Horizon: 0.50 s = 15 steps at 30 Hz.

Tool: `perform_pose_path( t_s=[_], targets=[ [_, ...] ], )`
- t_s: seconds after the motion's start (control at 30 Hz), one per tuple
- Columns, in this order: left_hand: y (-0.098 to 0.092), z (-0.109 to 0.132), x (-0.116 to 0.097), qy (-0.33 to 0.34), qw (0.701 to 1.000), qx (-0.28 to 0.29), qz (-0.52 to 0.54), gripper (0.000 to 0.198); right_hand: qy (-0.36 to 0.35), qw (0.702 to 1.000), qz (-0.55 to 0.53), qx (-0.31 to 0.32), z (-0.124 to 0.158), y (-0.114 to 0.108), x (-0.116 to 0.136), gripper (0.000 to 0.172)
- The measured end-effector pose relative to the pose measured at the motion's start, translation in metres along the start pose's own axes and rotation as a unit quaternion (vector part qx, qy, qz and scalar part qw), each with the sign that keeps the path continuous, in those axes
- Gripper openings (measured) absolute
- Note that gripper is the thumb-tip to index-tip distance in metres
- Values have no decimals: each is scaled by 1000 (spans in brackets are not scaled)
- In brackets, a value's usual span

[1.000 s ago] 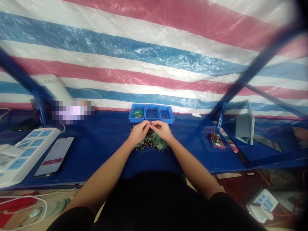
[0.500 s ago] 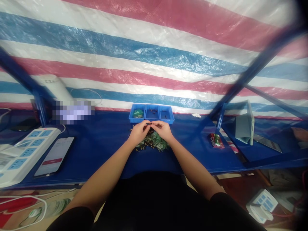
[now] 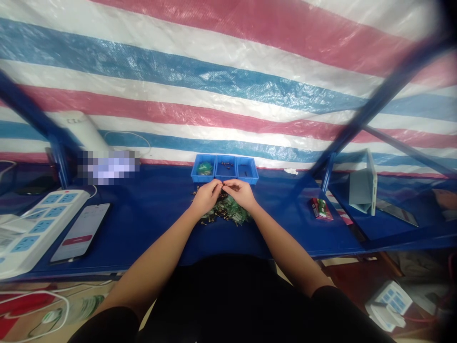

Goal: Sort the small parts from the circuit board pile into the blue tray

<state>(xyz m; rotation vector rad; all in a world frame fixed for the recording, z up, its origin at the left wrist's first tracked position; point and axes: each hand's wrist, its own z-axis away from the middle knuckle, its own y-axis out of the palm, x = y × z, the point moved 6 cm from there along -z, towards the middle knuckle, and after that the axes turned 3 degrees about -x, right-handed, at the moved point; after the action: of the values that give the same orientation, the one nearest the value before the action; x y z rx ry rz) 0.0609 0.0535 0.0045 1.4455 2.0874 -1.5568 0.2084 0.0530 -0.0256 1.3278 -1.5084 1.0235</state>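
Observation:
My left hand [image 3: 206, 196] and my right hand [image 3: 241, 192] meet fingertip to fingertip over a pile of small green and brass parts [image 3: 228, 212] on the blue table [image 3: 153, 214]. Both pinch a tiny dark piece between them, too small to name. Just behind the hands stand three blue bins [image 3: 225, 169] side by side: the left one holds green parts, the other two a few dark bits.
A white power strip [image 3: 34, 228] and a phone [image 3: 81, 232] lie at the left. A small red and green packet [image 3: 321, 208] and a propped tablet [image 3: 364, 183] are at the right. Blue frame posts slant up on both sides. A striped tarp hangs behind.
Hardly anything has moved; my fingers shift slightly against each other over the pile.

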Motion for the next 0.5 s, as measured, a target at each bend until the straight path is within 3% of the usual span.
perform_pose_path(
  t_s=[0.5],
  targets=[
    [1,0,4,-1,1000,-16,22,27,-1,1000,6,-5,1,-1,6,35]
  ],
)
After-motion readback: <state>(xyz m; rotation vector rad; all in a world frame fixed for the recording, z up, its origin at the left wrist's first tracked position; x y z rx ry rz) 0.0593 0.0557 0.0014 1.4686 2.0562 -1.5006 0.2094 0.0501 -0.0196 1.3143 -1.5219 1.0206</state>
